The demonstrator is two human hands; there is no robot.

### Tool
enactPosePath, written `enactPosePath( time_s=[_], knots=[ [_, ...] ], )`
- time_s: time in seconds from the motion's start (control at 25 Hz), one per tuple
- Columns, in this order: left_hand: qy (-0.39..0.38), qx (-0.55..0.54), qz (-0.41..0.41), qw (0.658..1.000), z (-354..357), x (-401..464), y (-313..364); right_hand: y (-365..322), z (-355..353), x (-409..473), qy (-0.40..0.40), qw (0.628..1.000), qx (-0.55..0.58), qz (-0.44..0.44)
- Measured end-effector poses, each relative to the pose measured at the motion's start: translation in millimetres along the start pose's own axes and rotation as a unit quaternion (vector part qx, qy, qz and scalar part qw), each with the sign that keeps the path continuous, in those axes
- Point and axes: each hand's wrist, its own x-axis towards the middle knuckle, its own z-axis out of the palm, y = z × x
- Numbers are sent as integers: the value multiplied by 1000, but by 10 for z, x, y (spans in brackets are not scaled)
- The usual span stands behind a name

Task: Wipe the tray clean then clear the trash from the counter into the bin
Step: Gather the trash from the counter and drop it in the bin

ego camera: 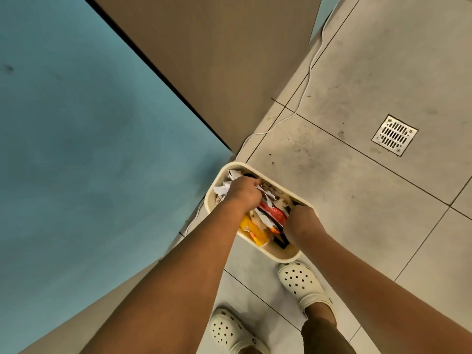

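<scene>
Bin (281, 256) sits on the tiled floor (357, 200), just right of the counter (76, 123) edge and tight against the cabinet side; cream, rounded-rectangular, nearly full. Trash (270, 213) inside: torn white paper, a red wrapper, a yellow packet, some black bits. Both hands are down in the bin opening. Left hand (242, 191) at the far-left end, grip curled tight on white paper scraps at the top of the pile. Right hand (302, 223) at the near-right side, fingers curled down over the trash by the rim; looks clenched on something dark, but can't tell what exactly, so grip contents unclear. Counter top is a blue surface filling the left of the view, brown cabinet panel (217, 60) beyond it. White cable (310, 70) runs along the floor at the cabinet base. Square metal floor drain (394, 135) far right, well apart from the bin. Two cream perforated clogs (302, 284) near, just behind the bin.
</scene>
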Motion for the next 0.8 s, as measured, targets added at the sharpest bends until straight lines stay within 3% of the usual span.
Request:
enactPosePath(
  time_s=[0.12,0.24,0.4,0.56,0.68,0.8],
  knots=[
    [18,103,31,994,130,114,-38,-5,115,143,-4,996,-90,15],
    [38,203,42,978,239,247,-114,4,182,263,7,995,-102,2],
    [22,186,74,980,299,185,-164,67,216,421,35,999,-42,4],
    [143,166,108,970,269,-166,-319,184,119,192,42,998,-25,-28],
    [201,154,46,966,274,-357,-564,250,-2,-99,73,992,-92,-52],
    [167,130,-21,977,402,-422,-764,252,30,-215,83,973,-198,-85]
  ],
)
